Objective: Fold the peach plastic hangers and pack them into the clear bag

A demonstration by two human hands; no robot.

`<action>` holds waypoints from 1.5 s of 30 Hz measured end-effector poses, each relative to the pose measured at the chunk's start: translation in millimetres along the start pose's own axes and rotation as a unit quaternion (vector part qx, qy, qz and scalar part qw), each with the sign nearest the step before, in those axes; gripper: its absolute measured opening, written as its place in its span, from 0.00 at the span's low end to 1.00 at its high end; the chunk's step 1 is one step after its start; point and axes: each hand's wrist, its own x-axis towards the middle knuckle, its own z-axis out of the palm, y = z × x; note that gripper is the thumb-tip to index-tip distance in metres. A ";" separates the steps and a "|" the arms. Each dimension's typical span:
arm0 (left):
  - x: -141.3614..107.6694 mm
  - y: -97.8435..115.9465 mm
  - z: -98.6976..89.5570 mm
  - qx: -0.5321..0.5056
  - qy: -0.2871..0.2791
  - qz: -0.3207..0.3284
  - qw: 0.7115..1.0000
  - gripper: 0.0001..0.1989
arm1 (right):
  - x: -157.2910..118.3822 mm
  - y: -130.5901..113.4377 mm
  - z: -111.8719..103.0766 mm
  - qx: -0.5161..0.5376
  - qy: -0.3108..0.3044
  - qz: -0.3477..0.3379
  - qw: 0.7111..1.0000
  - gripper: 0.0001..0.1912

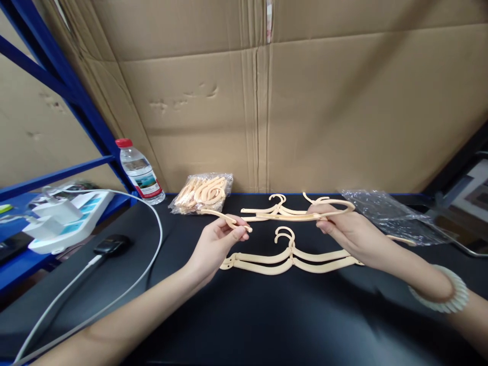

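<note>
A tall, creased brown cardboard sheet [183, 112] closes off the far side, and before it spreads a smooth matte black tabletop [244, 320]. Across its middle I see a pair of cream plastic hangers [263, 269] lying one along the other, hooks toward the far side; another cream plastic hanger [281, 207] sits behind them. Far right lies a crumpled clear plastic bag [375, 211], and far left a clear packet stuffed with cream plastic parts [208, 194], right of a red-capped clear water bottle [142, 170]. Between these, two hands are held up, well apart. The right hand [348, 231] is closed on a long, slim cream hanger piece [287, 217], its curved end looping out to the right, its straight length pointing left. The left hand [217, 244] pinches a shorter curved cream piece [219, 215] between thumb and fingertips, close to its right end. To manage both well, I'd steady the long one nearer its left end, since held so far right its tip may wobble; keep the two level and in view, and grip lightly, as slim plastic could flex.
</note>
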 end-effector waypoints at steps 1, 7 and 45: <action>-0.3 -0.8 0.1 0.001 -0.006 0.000 1.000 0.10 | -0.2 -2.4 -0.1 0.016 0.008 -0.004 1.000 0.15; -2.5 -3.6 -1.1 0.004 -0.036 0.006 0.999 0.09 | -1.9 -22.4 -9.0 0.075 0.057 -0.007 0.996 0.15; -13.6 8.3 -0.1 -0.118 -0.143 -0.080 0.980 0.14 | -13.5 -47.1 2.1 0.089 0.143 -0.090 0.982 0.09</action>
